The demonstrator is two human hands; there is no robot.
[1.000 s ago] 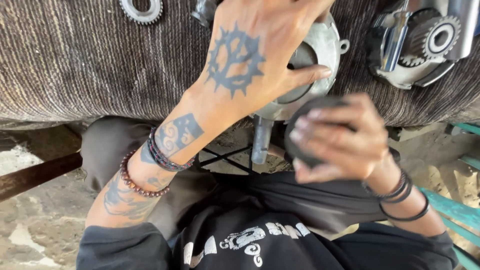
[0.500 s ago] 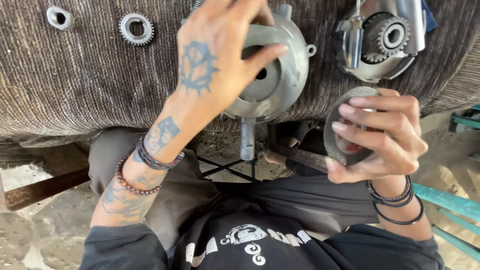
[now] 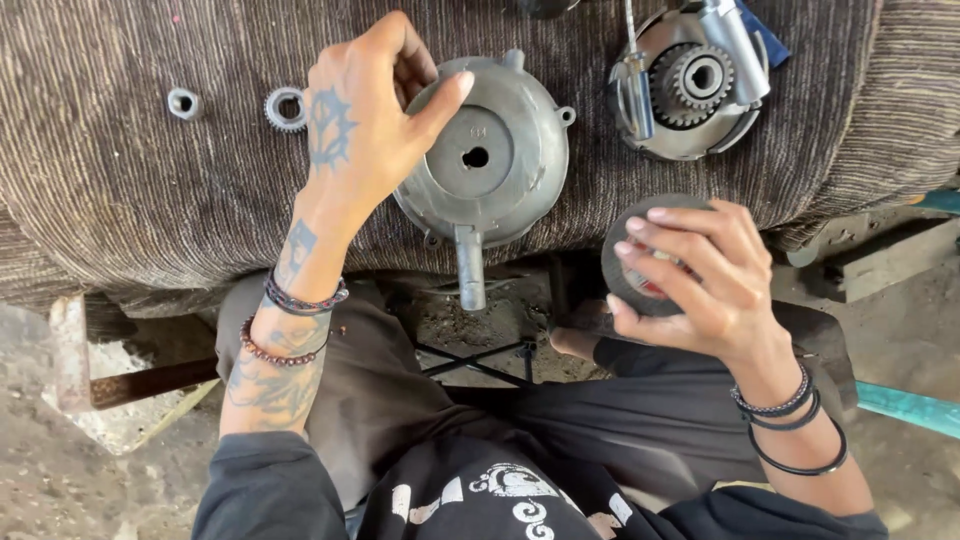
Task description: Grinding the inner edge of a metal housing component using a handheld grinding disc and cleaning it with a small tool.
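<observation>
The left hand (image 3: 375, 125) rests on the rim of a round grey metal housing cover (image 3: 490, 155), its thumb stretched across the upper left edge of the casting and its fingers curled loosely over the far side, so it is half open and steadying the part, not clamped round it. The cover lies on a brown ribbed cloth (image 3: 130, 190) just beside that hand, its dished face up, showing a raised centre with a small hole; a short tubular stub on its near edge juts over the edge of the cloth toward the person's lap. Nothing lies in the dish. The right hand (image 3: 700, 275) is nearer the body and well apart from the left, its fingers wrapped closed over a dark flat disc (image 3: 635, 265), held on edge with the thumb behind it; a bit of red shows on the disc between the fingers. Beyond the right hand, on the cloth, sits a second round metal housing (image 3: 690, 90), open side up, which holds a toothed gear (image 3: 698, 78) at its centre and has a metal lever or bar lying across it. Out past the left hand, on its outer side, a small gear ring (image 3: 285, 108) and a small nut-like bush (image 3: 184, 103) lie on the cloth, apart from each other and from the hand. Both wrists wear bead and cord bracelets.
</observation>
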